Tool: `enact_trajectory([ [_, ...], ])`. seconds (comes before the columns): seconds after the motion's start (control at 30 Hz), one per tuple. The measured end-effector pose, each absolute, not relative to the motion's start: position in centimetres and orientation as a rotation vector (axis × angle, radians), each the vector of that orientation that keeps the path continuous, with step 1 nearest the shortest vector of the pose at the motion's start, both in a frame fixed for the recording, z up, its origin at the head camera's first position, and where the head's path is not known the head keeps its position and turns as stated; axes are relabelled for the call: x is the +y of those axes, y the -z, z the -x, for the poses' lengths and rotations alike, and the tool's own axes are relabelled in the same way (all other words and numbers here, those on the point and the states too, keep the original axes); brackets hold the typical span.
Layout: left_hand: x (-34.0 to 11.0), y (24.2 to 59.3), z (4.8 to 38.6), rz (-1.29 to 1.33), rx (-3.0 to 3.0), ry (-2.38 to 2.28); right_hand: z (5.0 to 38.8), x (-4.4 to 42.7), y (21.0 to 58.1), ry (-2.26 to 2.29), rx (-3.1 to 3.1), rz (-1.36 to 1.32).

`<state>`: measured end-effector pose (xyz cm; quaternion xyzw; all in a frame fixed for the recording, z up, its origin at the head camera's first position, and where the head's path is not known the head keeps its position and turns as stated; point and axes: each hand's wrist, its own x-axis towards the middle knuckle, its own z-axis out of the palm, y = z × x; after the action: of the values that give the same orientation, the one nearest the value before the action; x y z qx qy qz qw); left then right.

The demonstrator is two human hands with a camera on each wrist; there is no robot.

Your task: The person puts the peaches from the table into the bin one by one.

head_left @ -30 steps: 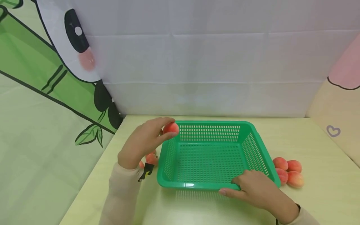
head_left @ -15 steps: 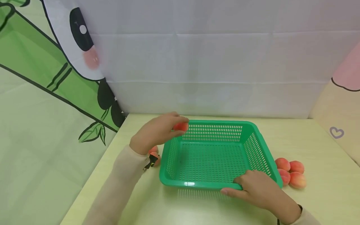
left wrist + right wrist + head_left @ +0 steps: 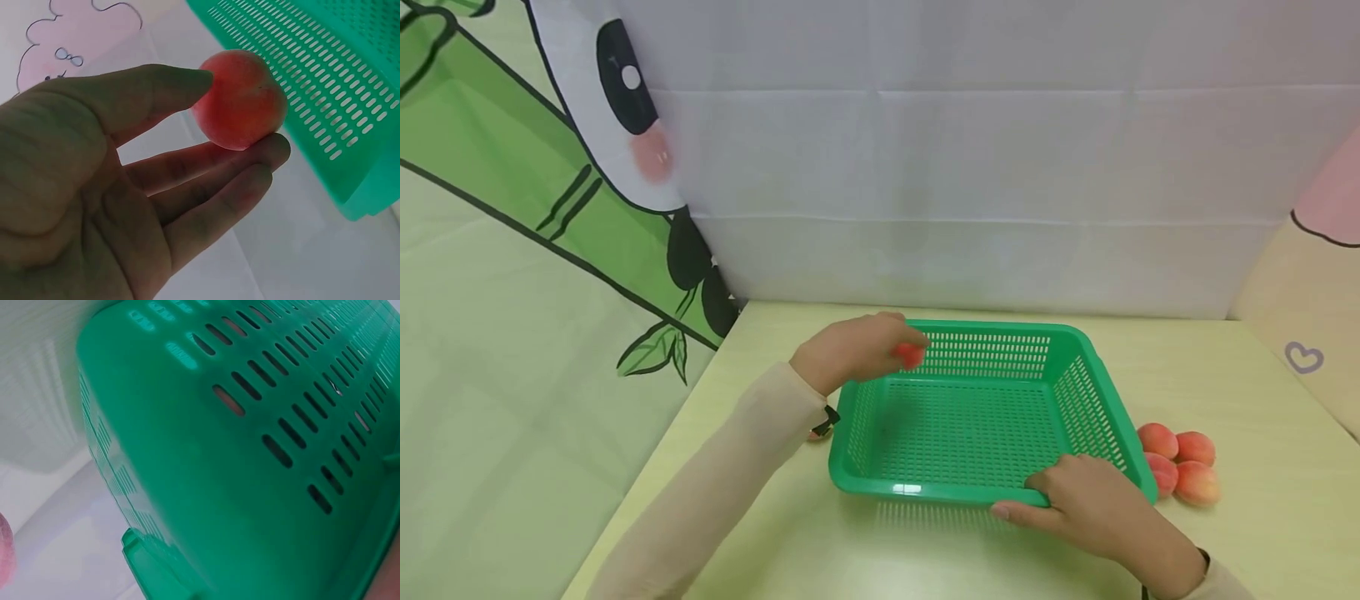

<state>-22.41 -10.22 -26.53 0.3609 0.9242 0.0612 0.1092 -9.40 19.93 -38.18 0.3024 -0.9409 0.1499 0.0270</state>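
My left hand (image 3: 859,348) holds a peach (image 3: 911,357) over the back left part of a green plastic basket (image 3: 940,493). In the left wrist view, the thumb and fingertips pinch the red peach (image 3: 240,100), with the basket's slotted wall (image 3: 337,94) behind it. At the basket's front right, my right hand (image 3: 1086,507) grips the rim, thumb outside and fingers over the edge. The slotted outer wall of the basket (image 3: 187,456) fills most of the right wrist view. No peach shows on the basket's floor.
Several peaches (image 3: 1197,483) sit in a cluster against the basket's right side. Left of the basket, a peach (image 3: 817,435) is mostly hidden by the left wrist. A pale curtain (image 3: 970,200) hangs behind the yellowish table (image 3: 1270,400).
My left hand has carried the peach rightward from beside the basket's left rim to over its inside. The right hand keeps its grip on the rim. The head view has shifted slightly.
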Motion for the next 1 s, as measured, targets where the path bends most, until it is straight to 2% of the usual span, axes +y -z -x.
enact_trajectory([
  [0.27, -9.7, 27.2, 23.0, -1.024, 2.683, -0.101, 9.5, 19.6, 38.1, -0.471, -2.925, -0.951],
  [0.53, -7.8, 27.9, 24.2, -0.865, 2.599, -0.109, 9.4, 19.8, 38.0, -0.463, -2.916, -0.931],
  [1.0, -6.1, 29.0, 25.0, -0.685, 2.529, 0.184, 9.5, 19.9, 38.3, -0.466, -2.901, -0.934],
])
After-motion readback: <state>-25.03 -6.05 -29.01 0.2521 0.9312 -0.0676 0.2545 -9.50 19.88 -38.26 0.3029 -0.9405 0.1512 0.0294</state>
